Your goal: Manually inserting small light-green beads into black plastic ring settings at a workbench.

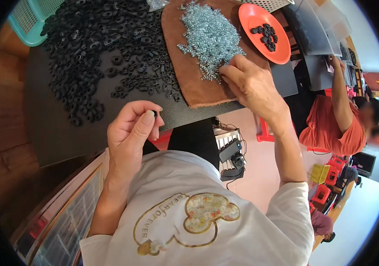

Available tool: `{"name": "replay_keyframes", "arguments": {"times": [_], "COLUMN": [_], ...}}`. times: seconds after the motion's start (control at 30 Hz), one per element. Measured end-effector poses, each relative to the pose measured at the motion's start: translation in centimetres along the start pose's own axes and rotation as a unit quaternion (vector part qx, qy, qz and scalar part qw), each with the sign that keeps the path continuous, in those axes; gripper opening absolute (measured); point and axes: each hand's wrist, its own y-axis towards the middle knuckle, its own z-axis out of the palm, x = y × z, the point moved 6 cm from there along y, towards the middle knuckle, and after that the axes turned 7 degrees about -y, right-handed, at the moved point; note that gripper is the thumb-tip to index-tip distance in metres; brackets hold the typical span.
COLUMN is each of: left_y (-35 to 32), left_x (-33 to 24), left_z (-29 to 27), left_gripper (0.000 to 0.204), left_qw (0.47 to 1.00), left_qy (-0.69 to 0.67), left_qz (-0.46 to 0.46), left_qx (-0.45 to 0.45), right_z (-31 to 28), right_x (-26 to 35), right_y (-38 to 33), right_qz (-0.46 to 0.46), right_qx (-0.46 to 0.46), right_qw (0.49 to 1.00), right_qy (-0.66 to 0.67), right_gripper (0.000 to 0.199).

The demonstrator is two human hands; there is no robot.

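My left hand is closed in front of the table's near edge, pinching a small black plastic part between thumb and fingers. At the near right edge of a heap of small silvery metal pieces, which look like springs, my right hand has its fingertips pressed together. Whatever is between them is hidden. The heap lies on a brown cloth. Loose black plastic parts are spread in a large pile to its left. An orange-red plate at the back right holds several black parts.
A turquoise basket stands at the far left, and a white perforated basket at the back. Beyond the table's right side, a person in an orange-red shirt sits at another table with clear bins. Red stools stand farther off.
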Motion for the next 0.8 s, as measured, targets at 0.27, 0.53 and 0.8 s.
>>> {"name": "replay_keyframes", "arguments": {"times": [0.27, 0.53, 0.8], "left_y": [-0.6, -0.3, -0.4], "left_x": [-0.2, 0.1, 0.0], "left_z": [-0.5, -0.7, -0.3], "left_gripper": [0.025, 0.022, 0.02], "left_qw": [0.999, 0.998, 0.988], "left_qy": [-0.026, -0.061, -0.138], "left_qz": [-0.028, -0.032, -0.065], "left_qx": [0.009, -0.015, 0.011], "right_z": [-0.2, 1.2, 2.8], "right_x": [0.4, 0.7, 8.4], "right_y": [0.9, -0.6, 2.5], "right_qz": [-0.028, 0.153, 0.165], "right_qx": [-0.003, -0.065, 0.002], "right_qw": [0.999, 0.905, 0.658], "right_qy": [-0.036, 0.392, 0.735], "right_gripper": [0.009, 0.004, 0.007]}}
